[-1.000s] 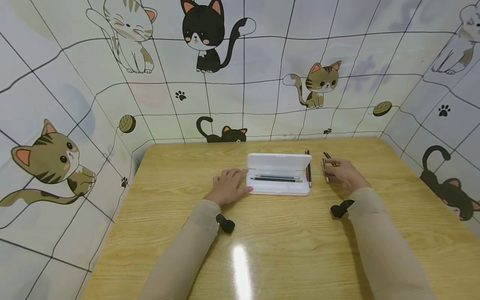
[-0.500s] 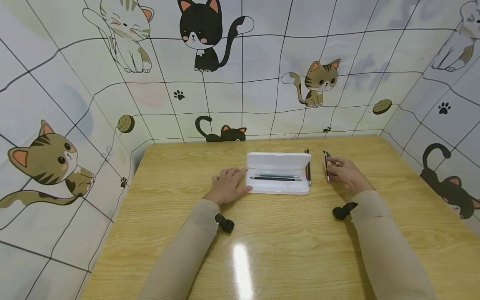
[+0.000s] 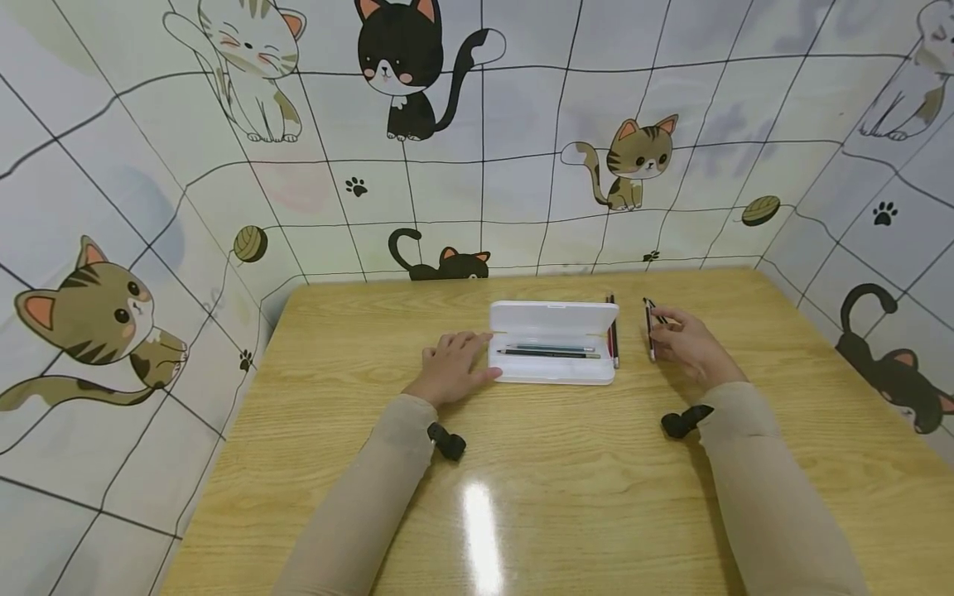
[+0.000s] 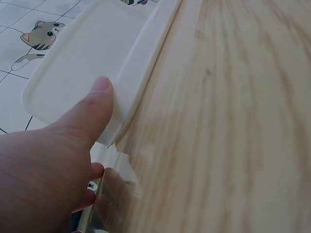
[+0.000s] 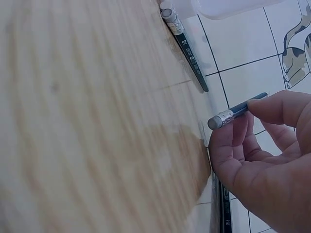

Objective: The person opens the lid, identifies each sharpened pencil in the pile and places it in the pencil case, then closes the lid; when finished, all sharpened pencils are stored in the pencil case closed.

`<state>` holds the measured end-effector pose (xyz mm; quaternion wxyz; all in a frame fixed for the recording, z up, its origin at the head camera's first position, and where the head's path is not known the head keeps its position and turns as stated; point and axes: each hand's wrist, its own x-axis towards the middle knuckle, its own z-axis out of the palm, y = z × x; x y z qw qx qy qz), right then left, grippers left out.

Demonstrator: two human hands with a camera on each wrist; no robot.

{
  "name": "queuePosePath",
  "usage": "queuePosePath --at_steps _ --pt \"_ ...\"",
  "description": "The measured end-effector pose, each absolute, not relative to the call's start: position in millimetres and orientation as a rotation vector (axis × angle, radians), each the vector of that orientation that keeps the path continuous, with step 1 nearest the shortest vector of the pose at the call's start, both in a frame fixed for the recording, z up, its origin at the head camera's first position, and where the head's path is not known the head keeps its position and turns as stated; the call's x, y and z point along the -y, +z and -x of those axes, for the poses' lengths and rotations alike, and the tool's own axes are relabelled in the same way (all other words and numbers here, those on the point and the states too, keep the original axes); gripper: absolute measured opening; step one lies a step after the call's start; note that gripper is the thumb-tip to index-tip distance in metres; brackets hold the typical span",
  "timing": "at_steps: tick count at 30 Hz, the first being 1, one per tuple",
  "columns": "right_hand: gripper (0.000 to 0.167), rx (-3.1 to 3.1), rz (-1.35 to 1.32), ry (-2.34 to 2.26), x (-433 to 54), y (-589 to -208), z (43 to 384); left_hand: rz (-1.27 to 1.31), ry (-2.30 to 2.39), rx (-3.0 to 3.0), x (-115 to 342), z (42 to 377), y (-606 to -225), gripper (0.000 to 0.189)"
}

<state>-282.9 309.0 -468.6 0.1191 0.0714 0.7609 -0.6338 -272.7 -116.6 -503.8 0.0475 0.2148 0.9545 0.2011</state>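
A white pencil case (image 3: 555,376) stands with its lid raised on the wooden table, with pencils (image 3: 555,353) lying in it. My left hand (image 3: 455,368) rests at the case's left end, its thumb straight along the front corner in the left wrist view. Over to the right, my right hand (image 3: 689,343) pinches a dark pencil (image 5: 239,109) between thumb and fingers; its eraser end points toward me, raised off the table in the right wrist view. Another dark pencil (image 5: 225,208) lies beneath that hand.
Dark and red pencils (image 3: 613,331) lie beside the case's right end, one showing its eraser end in the right wrist view. Cat-patterned walls (image 3: 522,190) enclose the wooden table (image 3: 566,488) at the back and sides.
My right hand has shifted slightly to the right, the pencil in its fingers now standing straighter in view. The left hand and the case stay put.
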Motion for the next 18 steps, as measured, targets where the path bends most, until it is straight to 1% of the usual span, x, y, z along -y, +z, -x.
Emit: queuePosePath --at_steps 9,18 --pt "0.058 -2.305 -0.117 -1.884 -308.1 -468.6 280.4 -0.655 0.612 -2.913 117.0 271.9 -502.9 0.075" --pt "0.047 -2.229 -0.133 -2.037 -299.0 -459.7 275.1 -0.647 0.596 -2.914 116.5 271.7 -503.2 0.076"
